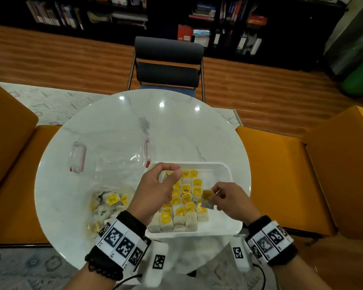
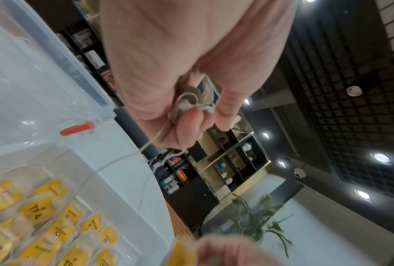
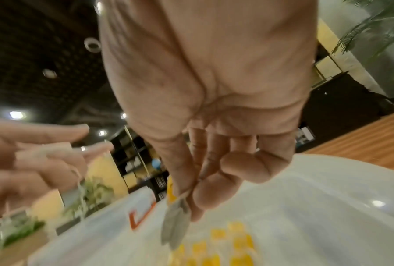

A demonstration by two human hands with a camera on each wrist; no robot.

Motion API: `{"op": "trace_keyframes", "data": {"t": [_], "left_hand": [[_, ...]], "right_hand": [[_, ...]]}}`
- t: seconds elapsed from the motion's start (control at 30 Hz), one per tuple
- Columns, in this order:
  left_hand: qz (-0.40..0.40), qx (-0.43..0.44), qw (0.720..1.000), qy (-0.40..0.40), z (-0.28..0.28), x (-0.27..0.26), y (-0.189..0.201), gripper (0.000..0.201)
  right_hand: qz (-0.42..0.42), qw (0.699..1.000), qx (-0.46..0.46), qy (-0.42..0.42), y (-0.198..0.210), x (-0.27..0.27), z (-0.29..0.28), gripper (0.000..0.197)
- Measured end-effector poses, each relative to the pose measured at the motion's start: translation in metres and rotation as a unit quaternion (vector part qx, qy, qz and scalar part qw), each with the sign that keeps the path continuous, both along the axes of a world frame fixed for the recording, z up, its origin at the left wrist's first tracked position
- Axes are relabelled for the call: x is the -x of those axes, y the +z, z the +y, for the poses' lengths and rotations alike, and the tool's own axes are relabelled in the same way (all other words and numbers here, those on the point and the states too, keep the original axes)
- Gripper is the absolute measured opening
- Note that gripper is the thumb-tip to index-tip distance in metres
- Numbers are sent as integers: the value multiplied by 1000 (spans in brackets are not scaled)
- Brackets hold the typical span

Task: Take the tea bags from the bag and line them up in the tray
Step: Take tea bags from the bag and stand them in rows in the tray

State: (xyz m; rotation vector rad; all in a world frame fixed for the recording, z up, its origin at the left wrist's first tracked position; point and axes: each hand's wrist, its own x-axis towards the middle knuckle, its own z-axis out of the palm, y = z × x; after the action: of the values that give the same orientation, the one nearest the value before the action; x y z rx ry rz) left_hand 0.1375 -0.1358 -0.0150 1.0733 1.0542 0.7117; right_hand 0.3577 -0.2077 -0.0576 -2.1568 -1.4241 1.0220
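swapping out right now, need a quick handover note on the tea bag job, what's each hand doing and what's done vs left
Left hand: raised over the tray's left side, fingers pinching a tea bag with its string trailing.
Right hand: over the tray's right side, pinching a yellow-tagged tea bag.
White tray: several rows of tea bags already lined up; bare floor on its right side.
Clear bag, left of the tray: loose tea bags still inside.
Clear lid lies behind the bag.
Left to do: set both held tea bags in line, then keep emptying the bag.
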Motion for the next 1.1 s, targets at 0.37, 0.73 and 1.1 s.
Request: {"op": "trace_keyframes", "data": {"t": [0.37,0.73,1.1], "left_hand": [[-73,69,995,25,-7,14,4,24],[-276,249,927,57,0,36,19,39],[-314,274,907,62,12,53,18,52]], "right_hand": [[6,984,178,29,-78,1,-1,23],[-143,973,180,22,-55,10,10,36],[85,992,-94,12,94,104,33,46]]}}
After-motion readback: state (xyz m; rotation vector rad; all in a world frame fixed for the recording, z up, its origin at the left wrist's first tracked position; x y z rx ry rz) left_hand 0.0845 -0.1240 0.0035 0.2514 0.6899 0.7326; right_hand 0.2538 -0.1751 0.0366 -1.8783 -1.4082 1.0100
